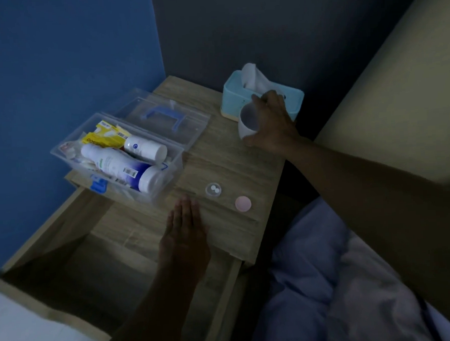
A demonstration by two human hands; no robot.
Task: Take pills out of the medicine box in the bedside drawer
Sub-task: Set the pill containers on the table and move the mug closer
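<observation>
A clear plastic medicine box [167, 183] stands open on the bedside table, holding white bottles [119, 162] and yellow packets. Its clear lid [163, 116] with a blue handle lies behind it. Two white pills [214, 188] sit in a small clear round dish [213, 190] near the table's front, with a pink round cap [243, 203] to its right. My left hand [185, 232] lies flat, fingers together, on the table's front edge, just short of the dish. Over at the back right, my right hand [271, 123] wraps around a white cup [247, 122].
A light blue tissue box [233, 94] stands behind the cup at the table's back right. The drawer [75, 261] below the table is pulled out and dark inside. Blue wall is on the left; bedding [328, 269] lies at the lower right.
</observation>
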